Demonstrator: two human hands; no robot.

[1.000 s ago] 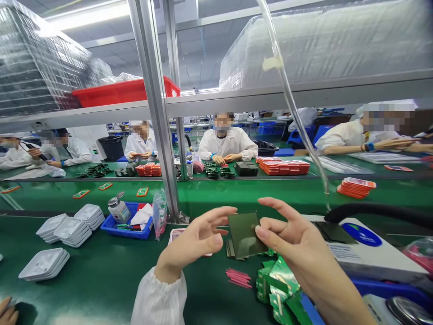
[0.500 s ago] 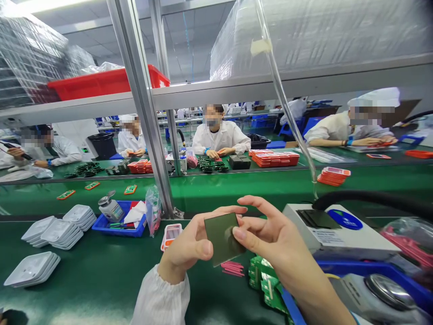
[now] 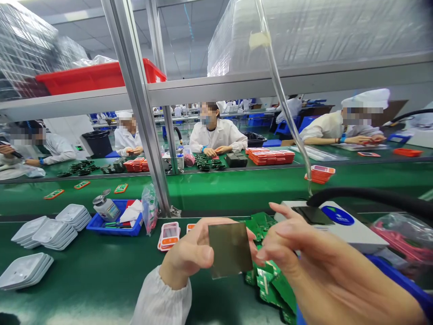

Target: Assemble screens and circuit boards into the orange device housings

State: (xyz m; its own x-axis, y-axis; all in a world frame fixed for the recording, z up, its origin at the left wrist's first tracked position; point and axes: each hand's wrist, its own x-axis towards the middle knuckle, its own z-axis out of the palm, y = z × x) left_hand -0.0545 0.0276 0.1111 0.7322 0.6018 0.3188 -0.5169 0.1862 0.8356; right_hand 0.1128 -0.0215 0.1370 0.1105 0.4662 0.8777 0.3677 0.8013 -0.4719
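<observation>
Item: dark square sheet, thin, olive-grey, slightly glossy. It was held upright in the air above the near green bench, in front of the person's chest, flat face toward the camera.

Left hand: fingers curled closed on the sheet's left edge, thumb in front, the other fingers behind; white cuffed sleeve at the wrist.

Right hand: fingertips pinched at the sheet's right edge, near its middle; index finger raised and extended above. Whether the pinch gripped the sheet itself or only a film on its face could not be told.

Progress, as judged: the sheet was lifted and held between both hands; nothing showed it set into or onto anything, so whatever was being done with it looked unfinished.

Directly below and behind: a heap of green circuit boards, partly hidden by the right hand.

Right: white box with a blue round label and a dark pad on top; a black hose above it.

Left: red-and-white trays; blue bin holding a metal-capped bottle; stacks of white trays.

Beyond: a metal post, a green conveyor belt, people in white coats seated at the far bench.
</observation>
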